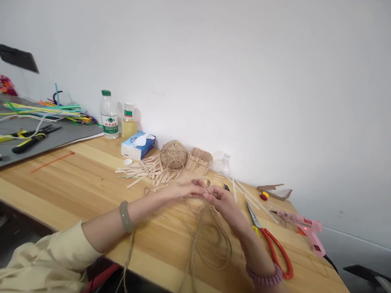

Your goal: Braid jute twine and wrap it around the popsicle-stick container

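Note:
My left hand (194,188) and my right hand (219,196) meet over the table, fingertips pinched together on strands of jute twine (199,226). Loose loops of the twine hang below my hands and lie on the wood, and some strands fall past the front edge. Just behind my hands sits a ball of twine (173,155). Beside it stands a small holder made of wooden sticks (199,161). Loose craft sticks (146,168) are heaped left of my hands. The exact spot between my fingertips is too small to make out.
Red-handled scissors (275,251) lie right of my right forearm, with a pink glue gun (305,224) beyond. White glue sticks (256,199) lie near the wall. A tissue box (138,145), a water bottle (109,117) and pliers (33,139) are to the left.

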### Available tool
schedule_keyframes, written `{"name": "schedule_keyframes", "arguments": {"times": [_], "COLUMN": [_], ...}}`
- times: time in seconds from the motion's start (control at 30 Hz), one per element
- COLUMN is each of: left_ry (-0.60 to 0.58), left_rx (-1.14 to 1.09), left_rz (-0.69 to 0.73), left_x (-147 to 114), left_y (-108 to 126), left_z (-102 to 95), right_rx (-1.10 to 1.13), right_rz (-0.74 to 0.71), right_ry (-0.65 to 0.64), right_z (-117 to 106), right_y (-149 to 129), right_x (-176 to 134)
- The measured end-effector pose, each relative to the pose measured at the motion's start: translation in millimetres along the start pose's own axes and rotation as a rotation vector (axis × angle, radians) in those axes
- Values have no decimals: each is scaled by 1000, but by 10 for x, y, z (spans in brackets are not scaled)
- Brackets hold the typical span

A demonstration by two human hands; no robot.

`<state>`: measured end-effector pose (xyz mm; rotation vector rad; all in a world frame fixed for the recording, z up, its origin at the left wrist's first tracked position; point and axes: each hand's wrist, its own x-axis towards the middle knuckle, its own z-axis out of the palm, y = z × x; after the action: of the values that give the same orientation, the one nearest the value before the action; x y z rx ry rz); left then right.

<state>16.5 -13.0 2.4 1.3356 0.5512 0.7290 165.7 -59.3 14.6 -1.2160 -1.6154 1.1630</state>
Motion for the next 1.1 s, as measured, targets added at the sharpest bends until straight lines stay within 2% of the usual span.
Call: {"name": "schedule_keyframes", "arguments": {"times": [0.13,0.23,0.43,0.6,0.8,0.93,1.1], "left_ry": [-70,-87,-45,71,-66,-82,-144], "left_rx": [-37,-1,79,53,159,265,402], "left_rz": [-78,-107,-15,29,-1,-38,-19], "left_x": [-36,-68,-42,-31,-39,-27,-11], "left_y": [40,77,47,-4,25,41,12], "left_z": [-54,-91,-77,-45,-77,-108,-161], "right_rx": [15,28,10,-52,-214,-279,-400], "right_rz": [6,0,-26,-49,-70,-62,-83], "right_ry": [-95,-121,-156,-152,-90,-60,-67], "right_z": [-45,-64,-69,-92,-119,-107,-88], "right_y": [17,24,-37,-70,-81,-85,-71], "right_x": [-8,-21,-51,-53,-61,-64,-54]}}
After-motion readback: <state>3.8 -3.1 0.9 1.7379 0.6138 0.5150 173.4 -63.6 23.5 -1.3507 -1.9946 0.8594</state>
